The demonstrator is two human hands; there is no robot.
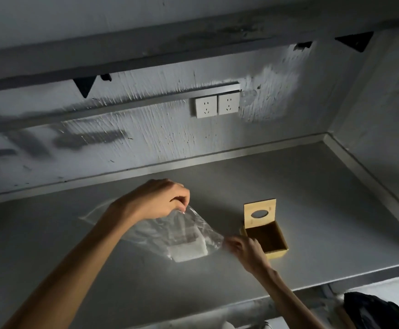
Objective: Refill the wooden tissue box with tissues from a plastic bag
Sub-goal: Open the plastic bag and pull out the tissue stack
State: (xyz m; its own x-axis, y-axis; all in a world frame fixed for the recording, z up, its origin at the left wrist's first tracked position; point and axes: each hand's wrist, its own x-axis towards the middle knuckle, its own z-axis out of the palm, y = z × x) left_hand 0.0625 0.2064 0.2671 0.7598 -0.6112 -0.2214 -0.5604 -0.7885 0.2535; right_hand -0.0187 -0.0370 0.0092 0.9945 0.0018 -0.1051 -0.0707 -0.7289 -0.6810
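Note:
A clear plastic bag [170,230] lies on the grey metal counter [312,186], with a white stack of tissues [189,251] showing inside it near its lower end. My left hand [160,198] pinches the bag's upper edge and lifts it. At the bag's right edge, my right hand [243,248] grips the plastic. Just right of that hand stands the wooden tissue box [268,238], its inside dark. Its lid [260,213], with an oval slot, stands upright at the back.
Two white wall sockets [216,105] sit on the wall behind the counter. A raised metal rim runs along the counter's back and right side. A dark object [371,309] sits below the counter's front edge at the lower right.

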